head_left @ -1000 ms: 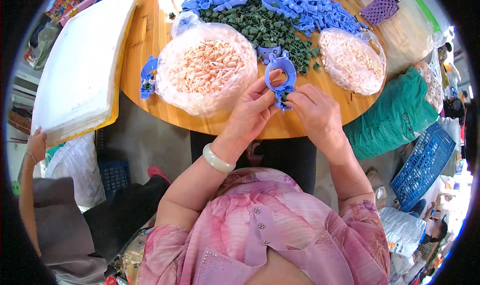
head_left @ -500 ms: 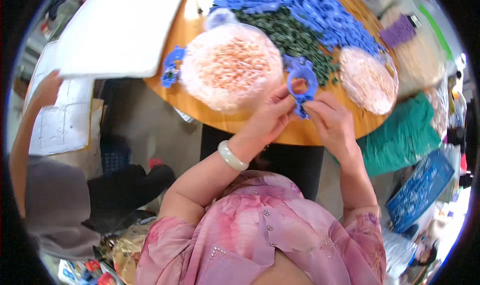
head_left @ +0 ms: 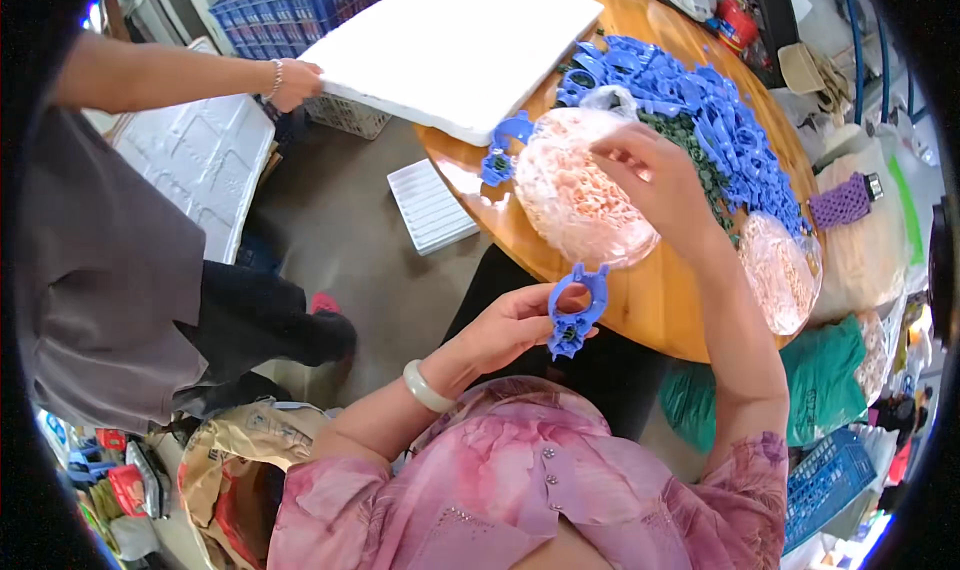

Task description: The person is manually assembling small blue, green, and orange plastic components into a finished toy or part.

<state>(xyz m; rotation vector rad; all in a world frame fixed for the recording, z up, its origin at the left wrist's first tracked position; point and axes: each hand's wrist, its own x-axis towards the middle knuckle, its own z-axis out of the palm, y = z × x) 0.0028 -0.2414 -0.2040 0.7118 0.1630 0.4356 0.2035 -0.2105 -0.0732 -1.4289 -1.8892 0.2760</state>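
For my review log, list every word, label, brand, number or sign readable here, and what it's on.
Green sack: dark printed marks, small and distorted; not copied here.
Red package at lower left: too small and blurred to read.
Blue ringed part in the left hand: no lettering I can make out.

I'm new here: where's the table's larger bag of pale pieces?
In the head view, the bag sits right of centre on the wooden table, partly hidden by the right hand, between blue parts on its left and the green pile.
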